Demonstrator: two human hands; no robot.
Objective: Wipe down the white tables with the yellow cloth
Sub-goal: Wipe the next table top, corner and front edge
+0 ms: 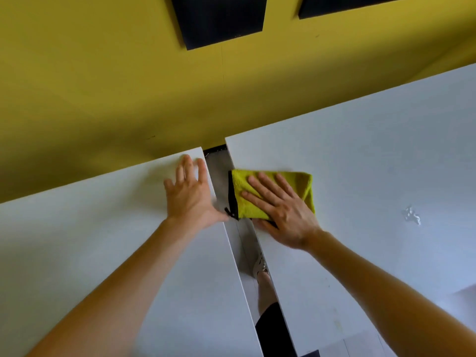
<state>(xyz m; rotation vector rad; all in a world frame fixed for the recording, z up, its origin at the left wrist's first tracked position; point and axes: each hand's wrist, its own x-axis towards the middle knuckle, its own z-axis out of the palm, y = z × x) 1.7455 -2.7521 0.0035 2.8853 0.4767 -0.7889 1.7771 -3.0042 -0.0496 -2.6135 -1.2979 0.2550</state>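
Note:
Two white tables stand side by side against a yellow wall, with a narrow gap between them. A folded yellow cloth [304, 186] with a black edge lies on the right table [373, 155], at its left edge near the far corner. My right hand [280, 210] presses flat on the cloth with straight, spread fingers. My left hand [190, 194] rests flat on the left table [77, 240], at its right edge beside the gap, fingers spread. The cloth's black edge hangs slightly over the gap.
A small patch of water drops [412, 215] sits on the right table, to the right of the cloth. Through the gap [244, 243] I see the grey floor, my leg and a shoe. Black panels [221, 19] hang on the yellow wall.

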